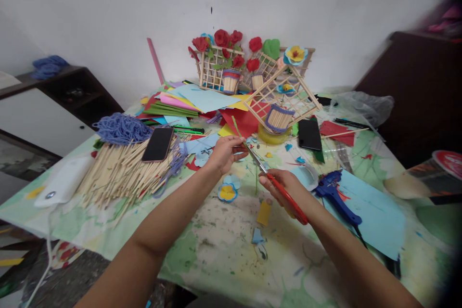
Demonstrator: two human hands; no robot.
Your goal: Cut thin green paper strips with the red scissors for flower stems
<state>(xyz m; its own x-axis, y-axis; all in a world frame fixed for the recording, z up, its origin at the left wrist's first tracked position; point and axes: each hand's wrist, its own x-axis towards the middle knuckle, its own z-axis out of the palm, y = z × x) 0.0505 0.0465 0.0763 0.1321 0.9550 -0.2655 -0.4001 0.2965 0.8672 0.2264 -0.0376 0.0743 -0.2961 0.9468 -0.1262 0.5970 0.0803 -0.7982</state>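
Note:
My left hand (227, 154) pinches a thin green paper strip (235, 126), whose free end sticks up beyond the fingers. In my right hand (280, 185) is a pair of scissors (287, 197) with red handles. Their blades point to the upper left, and the tips are at the left fingertips, by the lower end of the strip; whether they touch it I cannot tell. Below the left hand lies a blue and yellow paper flower (227, 193), with a pale blue petal piece (231, 181) beside it. A yellow paper scrap (264, 213) lies beneath the right hand.
Stick trellises (216, 70) with paper flowers stand against the wall. Bamboo sticks (119, 168), purple yarn (122, 128) and a phone (158, 144) are left. To the right lie a blue glue gun (337, 197), light blue paper (375, 216) and a black phone (309, 134).

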